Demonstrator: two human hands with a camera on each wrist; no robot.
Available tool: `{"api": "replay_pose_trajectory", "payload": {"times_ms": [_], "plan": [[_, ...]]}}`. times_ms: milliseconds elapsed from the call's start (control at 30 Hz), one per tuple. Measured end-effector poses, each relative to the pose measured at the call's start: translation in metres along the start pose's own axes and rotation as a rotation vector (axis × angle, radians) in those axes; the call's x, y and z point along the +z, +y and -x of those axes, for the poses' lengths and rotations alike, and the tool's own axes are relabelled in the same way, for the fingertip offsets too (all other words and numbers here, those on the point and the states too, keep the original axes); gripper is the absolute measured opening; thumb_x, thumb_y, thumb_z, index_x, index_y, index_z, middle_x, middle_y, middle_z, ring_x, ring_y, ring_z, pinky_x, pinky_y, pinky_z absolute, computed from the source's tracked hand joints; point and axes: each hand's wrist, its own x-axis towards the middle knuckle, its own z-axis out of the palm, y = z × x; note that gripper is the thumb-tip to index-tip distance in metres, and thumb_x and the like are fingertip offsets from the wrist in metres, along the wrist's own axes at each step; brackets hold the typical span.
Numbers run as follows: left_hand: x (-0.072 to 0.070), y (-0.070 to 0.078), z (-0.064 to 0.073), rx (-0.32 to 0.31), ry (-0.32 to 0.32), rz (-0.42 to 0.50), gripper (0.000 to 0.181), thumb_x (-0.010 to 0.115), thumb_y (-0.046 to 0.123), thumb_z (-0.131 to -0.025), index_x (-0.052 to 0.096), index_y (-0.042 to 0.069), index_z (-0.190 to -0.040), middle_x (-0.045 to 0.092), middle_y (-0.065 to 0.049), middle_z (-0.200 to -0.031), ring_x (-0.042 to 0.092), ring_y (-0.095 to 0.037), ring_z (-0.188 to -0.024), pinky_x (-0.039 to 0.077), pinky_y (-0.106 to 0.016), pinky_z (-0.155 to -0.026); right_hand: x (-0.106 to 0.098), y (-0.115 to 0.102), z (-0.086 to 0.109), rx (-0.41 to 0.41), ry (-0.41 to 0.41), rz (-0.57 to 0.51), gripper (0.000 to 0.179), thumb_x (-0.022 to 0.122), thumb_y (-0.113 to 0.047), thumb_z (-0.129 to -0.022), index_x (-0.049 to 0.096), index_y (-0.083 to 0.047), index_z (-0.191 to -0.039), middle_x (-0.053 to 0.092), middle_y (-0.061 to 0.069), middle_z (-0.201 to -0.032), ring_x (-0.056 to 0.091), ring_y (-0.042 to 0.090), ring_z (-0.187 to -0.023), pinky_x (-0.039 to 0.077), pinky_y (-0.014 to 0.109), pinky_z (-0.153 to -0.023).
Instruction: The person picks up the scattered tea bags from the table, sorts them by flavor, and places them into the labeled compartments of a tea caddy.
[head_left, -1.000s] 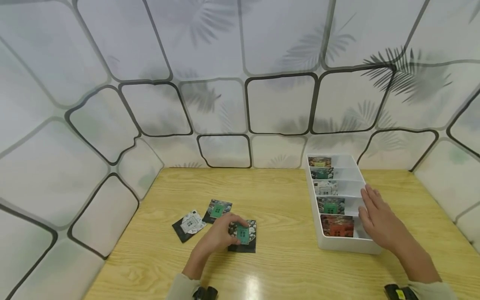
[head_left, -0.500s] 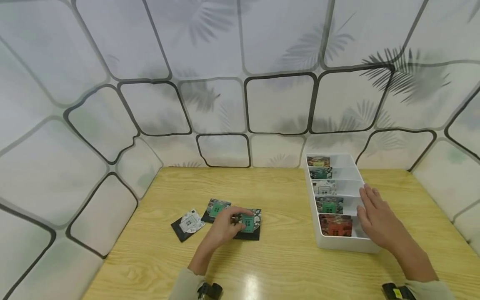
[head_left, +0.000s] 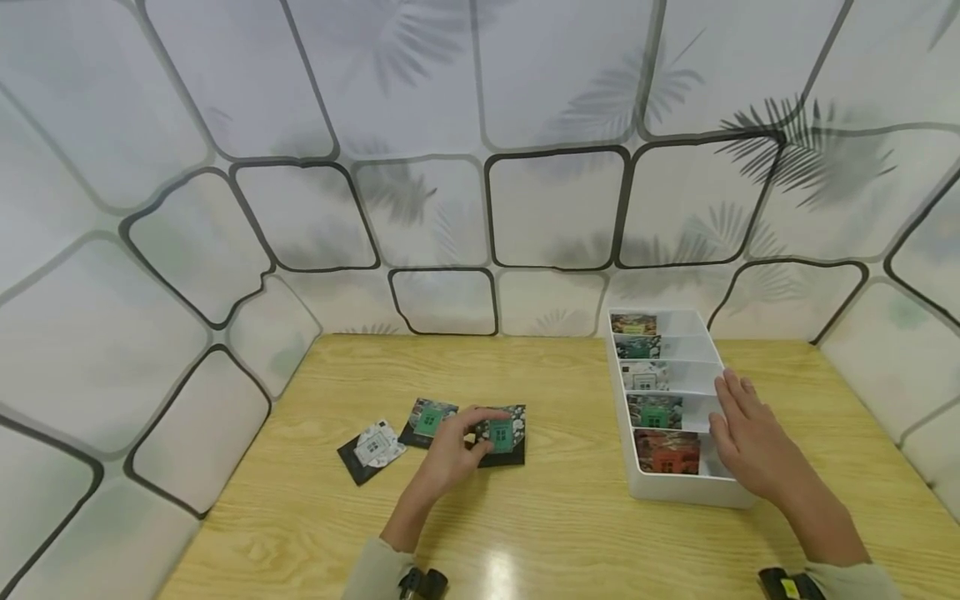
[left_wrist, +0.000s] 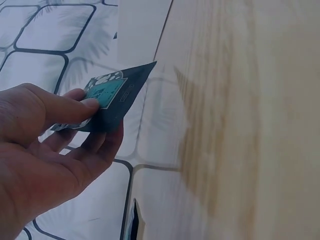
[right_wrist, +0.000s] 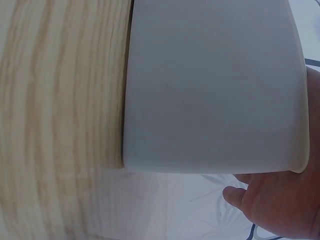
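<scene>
My left hand (head_left: 450,450) pinches a dark sachet with a teal label (head_left: 512,450) between thumb and fingers. In the left wrist view that sachet (left_wrist: 120,105) is tilted and raised off the table. Left of the hand, two more sachets lie on the table: one with a green label (head_left: 427,419) and one with a white floral label (head_left: 377,447). At the right stands a white divided box (head_left: 693,489) with a sachet in each compartment. My right hand (head_left: 761,442) rests on its right rim, fingers straight. The right wrist view shows mostly the box's side (right_wrist: 215,85).
The box's compartments run front to back, with a red sachet (head_left: 666,452) in the nearest one. The wooden table (head_left: 555,533) meets a patterned backdrop (head_left: 558,208) at the back and sides.
My left hand has moved forward and slightly right, carrying the teal-label sachet up from its earlier spot. The right hand has stayed on the box's rim.
</scene>
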Motion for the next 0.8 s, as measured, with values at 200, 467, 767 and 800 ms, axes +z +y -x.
{"api": "replay_pose_trajectory", "payload": {"times_ms": [200,467,767,800], "plan": [[0.006,0.005,-0.008,0.016,0.025,0.042,0.046,0.066,-0.010,-0.095,0.070,0.017,-0.132,0.063,-0.004,-0.135,0.062,-0.022,-0.105,0.052,-0.027,-0.067,-0.001,0.000,0.001,0.010,0.009,0.004,0.061,0.030,-0.025,-0.112,0.018,0.014,-0.157,0.009,0.031,-0.166,0.005,0.051,-0.152,0.015,0.074,-0.112],[0.020,0.009,-0.022,0.058,0.056,0.133,0.036,0.062,-0.009,-0.098,0.072,0.010,-0.126,0.066,-0.011,-0.129,0.057,-0.021,-0.086,0.045,-0.025,-0.060,-0.002,-0.004,0.001,0.047,-0.017,0.031,0.063,0.031,-0.027,-0.112,0.016,0.014,-0.157,0.008,0.031,-0.166,0.004,0.051,-0.152,0.016,0.074,-0.112],[0.038,0.016,-0.038,0.064,0.097,0.208,0.039,0.066,-0.016,-0.091,0.071,0.001,-0.126,0.066,-0.016,-0.130,0.065,-0.036,-0.109,0.055,-0.027,-0.073,-0.005,-0.007,0.001,0.058,-0.040,0.049,0.064,0.027,-0.030,-0.113,0.015,0.013,-0.158,0.007,0.030,-0.166,0.006,0.051,-0.152,0.016,0.073,-0.113],[0.040,0.016,-0.040,0.066,0.102,0.217,0.039,0.066,-0.017,-0.091,0.071,0.000,-0.125,0.065,-0.017,-0.130,0.065,-0.037,-0.109,0.055,-0.026,-0.072,-0.005,-0.007,0.000,0.059,-0.042,0.048,0.064,0.027,-0.031,-0.113,0.015,0.013,-0.158,0.007,0.030,-0.166,0.005,0.050,-0.152,0.016,0.073,-0.113]]}}
